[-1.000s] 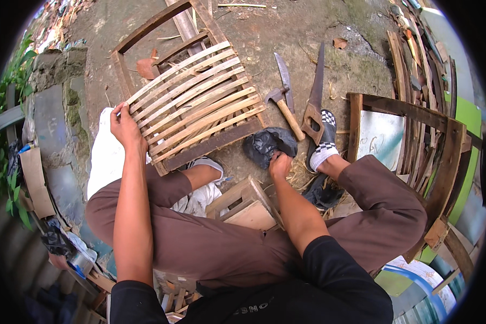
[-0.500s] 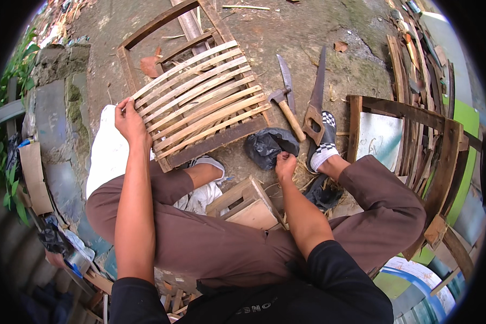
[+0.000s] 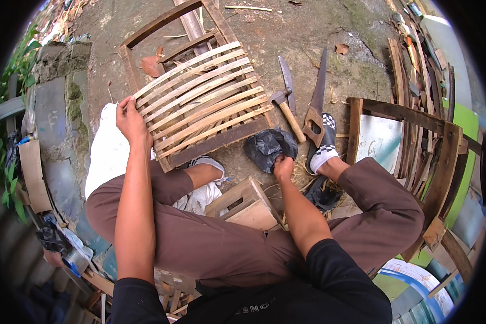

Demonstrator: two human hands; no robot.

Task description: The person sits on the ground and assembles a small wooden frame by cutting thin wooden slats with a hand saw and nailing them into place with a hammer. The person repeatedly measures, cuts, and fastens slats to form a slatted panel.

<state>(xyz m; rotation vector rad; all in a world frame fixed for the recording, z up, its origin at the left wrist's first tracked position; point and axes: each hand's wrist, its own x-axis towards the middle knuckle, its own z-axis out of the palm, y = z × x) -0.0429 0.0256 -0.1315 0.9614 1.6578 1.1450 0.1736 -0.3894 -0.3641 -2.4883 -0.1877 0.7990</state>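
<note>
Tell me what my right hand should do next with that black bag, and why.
Probably draw the right hand out of the black plastic bag with whatever it pinches. Its fingers are at the bag's edge, the left hand steadies the slatted wooden frame by its corner, and the hammer lies free beside the bag.

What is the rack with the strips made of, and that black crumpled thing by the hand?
The slatted frame looks like bare, unpainted wood with pale strips, perhaps split bamboo: grain and a matte tan colour show. The left hand holds its edge. The black bag at the right hand seems thin plastic: shiny wrinkles.
</note>
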